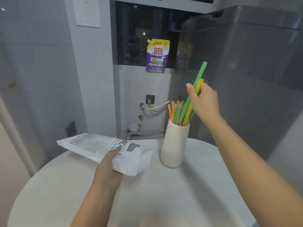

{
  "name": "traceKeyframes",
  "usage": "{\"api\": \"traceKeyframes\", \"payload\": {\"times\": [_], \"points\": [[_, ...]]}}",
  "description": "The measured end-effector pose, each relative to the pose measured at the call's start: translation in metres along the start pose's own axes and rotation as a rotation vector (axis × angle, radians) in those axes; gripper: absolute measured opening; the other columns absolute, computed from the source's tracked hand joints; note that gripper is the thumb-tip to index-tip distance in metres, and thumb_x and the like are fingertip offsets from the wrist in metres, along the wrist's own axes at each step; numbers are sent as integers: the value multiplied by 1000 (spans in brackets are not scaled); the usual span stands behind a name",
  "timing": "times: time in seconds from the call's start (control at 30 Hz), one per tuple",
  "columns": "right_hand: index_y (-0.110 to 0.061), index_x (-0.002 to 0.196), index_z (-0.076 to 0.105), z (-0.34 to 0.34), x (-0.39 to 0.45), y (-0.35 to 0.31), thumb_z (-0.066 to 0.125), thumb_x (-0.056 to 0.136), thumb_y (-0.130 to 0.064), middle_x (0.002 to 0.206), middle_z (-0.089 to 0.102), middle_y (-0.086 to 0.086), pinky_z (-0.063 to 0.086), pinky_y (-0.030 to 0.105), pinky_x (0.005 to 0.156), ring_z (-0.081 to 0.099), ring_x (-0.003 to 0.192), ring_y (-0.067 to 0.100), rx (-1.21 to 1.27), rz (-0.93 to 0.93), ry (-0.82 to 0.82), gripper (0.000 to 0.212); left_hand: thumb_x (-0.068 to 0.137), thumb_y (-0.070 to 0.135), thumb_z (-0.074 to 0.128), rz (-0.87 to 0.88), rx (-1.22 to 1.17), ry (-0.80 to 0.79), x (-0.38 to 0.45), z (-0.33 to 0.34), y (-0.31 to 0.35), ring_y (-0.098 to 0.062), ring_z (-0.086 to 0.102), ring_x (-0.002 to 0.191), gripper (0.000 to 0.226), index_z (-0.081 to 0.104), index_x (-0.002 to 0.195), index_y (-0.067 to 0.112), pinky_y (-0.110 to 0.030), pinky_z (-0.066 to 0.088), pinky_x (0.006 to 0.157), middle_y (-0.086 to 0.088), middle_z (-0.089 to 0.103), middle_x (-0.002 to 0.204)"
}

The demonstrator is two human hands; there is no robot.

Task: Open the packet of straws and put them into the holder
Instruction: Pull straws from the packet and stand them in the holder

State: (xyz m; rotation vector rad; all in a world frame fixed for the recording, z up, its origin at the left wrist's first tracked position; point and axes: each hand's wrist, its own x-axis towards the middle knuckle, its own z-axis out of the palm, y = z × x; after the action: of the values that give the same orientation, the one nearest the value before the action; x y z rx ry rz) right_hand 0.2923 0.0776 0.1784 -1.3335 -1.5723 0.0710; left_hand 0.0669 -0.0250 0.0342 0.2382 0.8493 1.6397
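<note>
While the packet [105,151] is held over the far left part of the round white table [147,202], two straws are gripped above the holder [175,145]. The packet, white with a clear window and dark print, is pinched by the left hand [107,171], thumb laid on top and the other fingers hidden beneath; its near corner is lifted slightly off the table. A green straw [199,76] and a yellow straw [198,86] are grasped by the right hand [203,100], fingers curled round them, with their lower ends already inside the holder. The holder, a cream cylinder, is stood upright on the table just right of the packet, and a bunch of orange, green and pink straws [176,110] is seen leaning in it. A purple detergent pouch [157,56] is propped on the window ledge behind, and a grey appliance [254,63] is placed at the right
</note>
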Motion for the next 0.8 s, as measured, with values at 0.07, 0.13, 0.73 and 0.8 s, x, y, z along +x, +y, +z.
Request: {"api": "traceKeyframes", "payload": {"times": [0.07, 0.13, 0.73, 0.8], "points": [[-20, 66, 45, 0, -2, 1, 47, 94, -41, 64, 51, -3, 33, 17, 49, 50, 57, 5, -7, 9, -15, 35, 92, 3, 54, -2, 4, -7, 0, 0, -1, -22, 64, 88, 22, 59, 112, 9, -39, 50, 86, -7, 67, 99], [-13, 77, 56, 3, -2, 4, 49, 93, -41, 72, 57, 0, 33, 17, 49, 51, 59, 3, -66, 18, -68, 33, 92, 3, 54, -4, 6, -11, 0, 0, -1, -22, 65, 88, 22, 59, 112, 9, -39, 51, 84, -7, 67, 99], [-17, 84, 63, 13, -11, 16, 62, 87, -27, 85, 62, 3, 37, 4, 50, 51, 66, 3, 68, 53, -21, 10, 92, 2, 53, -9, -19, -13, 1, -1, 0, -22, 65, 92, 20, 61, 109, 9, -40, 51, 88, -8, 68, 105], [-17, 82, 66, 13, -10, 18, 62, 87, -22, 88, 64, 4, 34, -4, 52, 51, 66, 0, 7, 18, -48, 8, 92, 3, 53, -9, -23, -13, 1, -1, 0, -23, 65, 95, 22, 61, 112, 8, -41, 50, 90, -8, 68, 106]]}}
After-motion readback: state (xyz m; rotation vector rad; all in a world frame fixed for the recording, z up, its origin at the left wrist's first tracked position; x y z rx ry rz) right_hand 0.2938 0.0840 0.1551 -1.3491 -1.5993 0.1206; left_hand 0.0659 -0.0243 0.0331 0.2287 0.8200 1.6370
